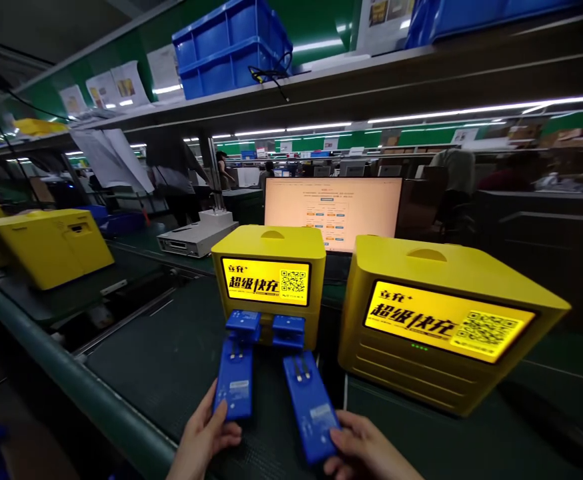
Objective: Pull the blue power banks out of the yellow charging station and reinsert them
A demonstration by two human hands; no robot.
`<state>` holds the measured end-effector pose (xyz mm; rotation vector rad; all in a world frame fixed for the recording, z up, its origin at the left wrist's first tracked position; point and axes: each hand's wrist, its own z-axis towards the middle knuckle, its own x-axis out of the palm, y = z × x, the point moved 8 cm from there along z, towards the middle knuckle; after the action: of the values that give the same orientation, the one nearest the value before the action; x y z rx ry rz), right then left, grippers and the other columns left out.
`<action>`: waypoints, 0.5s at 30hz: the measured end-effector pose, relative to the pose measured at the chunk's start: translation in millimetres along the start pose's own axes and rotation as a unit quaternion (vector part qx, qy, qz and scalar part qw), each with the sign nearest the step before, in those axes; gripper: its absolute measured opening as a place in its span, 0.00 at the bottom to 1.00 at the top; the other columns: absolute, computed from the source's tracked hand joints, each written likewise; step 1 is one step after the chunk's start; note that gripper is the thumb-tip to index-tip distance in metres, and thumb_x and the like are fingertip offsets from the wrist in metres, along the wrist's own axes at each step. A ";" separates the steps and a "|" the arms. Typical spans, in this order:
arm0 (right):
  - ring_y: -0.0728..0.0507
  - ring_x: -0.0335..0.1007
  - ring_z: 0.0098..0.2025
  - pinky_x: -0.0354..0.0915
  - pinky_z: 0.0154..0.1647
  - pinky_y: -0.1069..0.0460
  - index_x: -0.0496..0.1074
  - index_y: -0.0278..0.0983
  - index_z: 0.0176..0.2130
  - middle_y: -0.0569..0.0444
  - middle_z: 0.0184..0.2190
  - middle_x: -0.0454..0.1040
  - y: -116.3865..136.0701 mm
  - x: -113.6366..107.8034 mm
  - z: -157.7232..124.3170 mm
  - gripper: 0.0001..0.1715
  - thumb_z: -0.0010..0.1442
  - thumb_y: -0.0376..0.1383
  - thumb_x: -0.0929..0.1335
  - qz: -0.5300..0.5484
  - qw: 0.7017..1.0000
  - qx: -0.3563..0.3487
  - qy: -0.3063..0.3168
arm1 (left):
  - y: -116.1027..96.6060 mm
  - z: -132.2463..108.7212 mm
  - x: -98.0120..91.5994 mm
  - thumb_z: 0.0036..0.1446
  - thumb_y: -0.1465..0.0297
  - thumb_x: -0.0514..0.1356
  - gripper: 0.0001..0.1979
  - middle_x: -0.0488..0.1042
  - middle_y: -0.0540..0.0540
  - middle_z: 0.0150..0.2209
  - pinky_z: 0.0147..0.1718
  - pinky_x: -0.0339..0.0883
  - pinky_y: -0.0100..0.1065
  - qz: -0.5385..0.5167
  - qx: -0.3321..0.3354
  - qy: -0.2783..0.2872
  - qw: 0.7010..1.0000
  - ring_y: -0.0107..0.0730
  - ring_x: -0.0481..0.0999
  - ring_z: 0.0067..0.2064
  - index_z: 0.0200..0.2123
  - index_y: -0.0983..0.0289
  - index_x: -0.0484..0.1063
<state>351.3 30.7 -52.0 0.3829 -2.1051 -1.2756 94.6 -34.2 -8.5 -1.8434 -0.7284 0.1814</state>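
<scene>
My left hand [201,440] grips a blue power bank [234,380] by its near end, held flat and pointing at a yellow charging station [269,280]. My right hand [366,453] holds a second blue power bank [311,407] the same way, angled slightly left. Two more blue power banks [266,328] stick out of the station's lower slots, just beyond the held ones. The station's lit screen shows black characters and a QR code.
A larger-looking yellow station [441,320] with lit screen stands to the right. A monitor [332,212] glows behind. Another yellow unit [46,247] sits on the conveyor at left, a white device [196,237] beyond it. Blue crates [231,43] rest on the overhead shelf. People work in the background.
</scene>
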 end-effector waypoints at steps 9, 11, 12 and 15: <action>0.43 0.73 0.36 0.70 0.38 0.53 0.68 0.33 0.39 0.48 0.33 0.75 34.4 48.5 68.7 0.39 0.30 0.46 0.80 0.266 0.946 -0.086 -0.166 | -41.0 41.1 26.2 0.52 0.72 0.58 0.20 0.65 0.59 0.42 0.31 0.73 0.34 0.033 0.151 -0.108 0.982 0.34 0.74 0.36 0.50 0.65 0.61; 0.42 0.72 0.42 0.67 0.44 0.53 0.67 0.35 0.40 0.50 0.34 0.75 49.8 37.7 73.2 0.41 0.26 0.42 0.80 0.317 0.915 -0.136 -0.212 | -52.1 36.4 55.6 0.53 0.67 0.57 0.14 0.63 0.59 0.45 0.30 0.71 0.35 0.174 0.294 -0.102 0.934 0.37 0.72 0.39 0.43 0.63 0.65; 0.42 0.71 0.44 0.66 0.46 0.53 0.67 0.36 0.40 0.51 0.35 0.75 54.8 31.5 71.9 0.41 0.25 0.41 0.80 0.323 0.906 -0.152 -0.227 | -55.8 32.2 81.5 0.54 0.66 0.56 0.12 0.64 0.58 0.44 0.32 0.71 0.36 0.272 0.370 -0.048 0.887 0.38 0.71 0.40 0.41 0.62 0.67; 0.41 0.70 0.45 0.65 0.45 0.51 0.67 0.35 0.43 0.49 0.38 0.74 56.7 11.1 52.7 0.41 0.29 0.40 0.79 0.264 0.926 -0.149 -0.225 | -50.6 12.9 150.0 0.58 0.67 0.51 0.11 0.70 0.57 0.39 0.37 0.68 0.40 0.480 0.547 0.121 0.675 0.40 0.71 0.40 0.42 0.60 0.70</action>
<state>312.9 88.4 -15.6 -0.6297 -2.1055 -1.3959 188.9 71.2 63.9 -0.8251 0.5878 0.8326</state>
